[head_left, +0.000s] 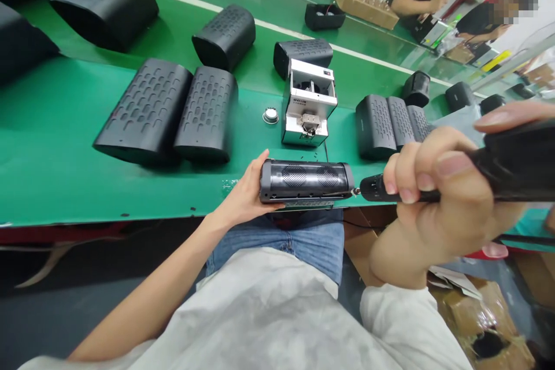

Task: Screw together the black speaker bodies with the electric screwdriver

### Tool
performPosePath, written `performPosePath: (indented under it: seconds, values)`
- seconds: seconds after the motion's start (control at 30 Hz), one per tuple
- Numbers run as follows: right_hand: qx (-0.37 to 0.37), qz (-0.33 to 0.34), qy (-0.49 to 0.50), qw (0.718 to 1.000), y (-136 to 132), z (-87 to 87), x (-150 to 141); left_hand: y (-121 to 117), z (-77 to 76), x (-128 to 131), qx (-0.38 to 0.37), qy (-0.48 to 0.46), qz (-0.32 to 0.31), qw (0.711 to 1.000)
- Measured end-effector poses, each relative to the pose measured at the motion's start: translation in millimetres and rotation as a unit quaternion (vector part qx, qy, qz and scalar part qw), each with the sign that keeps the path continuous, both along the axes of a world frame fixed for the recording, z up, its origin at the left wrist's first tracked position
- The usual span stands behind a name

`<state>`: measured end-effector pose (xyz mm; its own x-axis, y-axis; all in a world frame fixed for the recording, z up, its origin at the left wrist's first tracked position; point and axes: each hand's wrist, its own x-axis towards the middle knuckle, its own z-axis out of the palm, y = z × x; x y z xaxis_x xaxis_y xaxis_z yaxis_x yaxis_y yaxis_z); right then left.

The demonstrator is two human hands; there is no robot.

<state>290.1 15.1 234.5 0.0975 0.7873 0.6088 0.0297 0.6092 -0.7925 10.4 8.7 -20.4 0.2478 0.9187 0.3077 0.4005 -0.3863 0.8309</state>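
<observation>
A black speaker housing (307, 180) with two round perforated grilles lies on its side at the table's front edge. Wrapped around its left end is my left hand (243, 193), thumb on the far side. My right hand (437, 185) grips a black electric screwdriver (515, 165), held level and pointing left. The tip of its bit meets the right end of the housing, near the lower corner; whether a screw sits there I cannot tell. Just beyond the housing stands a white and silver screw feeder (309, 107), with a small round metal dish (270, 115) to its left.
Black textured housings stand left (147, 110) and right (376, 126) on the green table (65, 185). Across the conveyor are an open black shell (324, 16), a cardboard tray (364, 6) and two people at work. Cardboard boxes (485, 312) lie on the floor at right.
</observation>
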Motion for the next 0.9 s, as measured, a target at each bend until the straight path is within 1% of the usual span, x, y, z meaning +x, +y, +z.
performPosePath:
  seconds: [0.03,0.1,0.2,0.23,0.3,0.37,0.47,0.57,0.67,0.77,0.83,0.9]
  values:
    - [0.021,0.001,0.017,1.0,-0.9,-5.6,-4.3,-0.8,2.5,-0.2,-0.002,0.002,-0.002,1.0]
    - [0.047,0.029,0.043,0.998,-2.2,-18.1,-11.9,-3.5,9.2,-0.8,-0.001,0.01,-0.001,1.0]
    - [0.013,0.11,0.036,0.993,-1.0,-36.2,-15.4,-7.8,18.7,-1.0,0.018,0.034,0.002,0.999]
    - [0.002,0.123,0.034,0.992,0.4,-41.0,-14.6,-8.5,20.7,-0.7,0.025,0.042,0.001,0.999]
    - [-0.01,0.123,0.042,0.991,3.1,-47.6,-12.2,-8.6,22.6,-0.2,0.036,0.053,-0.004,0.998]
    - [-0.008,0.114,0.056,0.992,3.8,-50.1,-10.8,-7.9,22.1,-0.2,0.041,0.053,-0.01,0.998]
    - [0.002,0.114,0.069,0.991,2.6,-50.1,-12.5,-6.8,17.4,0.1,0.046,0.035,-0.007,0.998]
    - [0.002,0.104,0.064,0.993,3.7,-50.7,-14.2,-5.6,14.8,1.7,0.029,0.011,0.001,1.0]
    - [-0.008,0.074,0.038,0.996,4.4,-51.7,-12.0,-6.7,21.7,2.1,-0.003,0.007,-0.011,1.0]
    - [0.01,0.078,0.031,0.996,3.1,-54.2,-8.8,-9.1,27.0,1.5,-0.011,0.013,-0.013,1.0]
    - [0.023,0.093,0.041,0.995,2.1,-57.5,-9.1,-9.2,23.5,1.6,-0.003,0.013,-0.008,1.0]
    - [0.016,0.092,0.045,0.995,2.4,-60.8,-11.8,-7.9,16.4,1.9,0.012,0.013,-0.003,1.0]
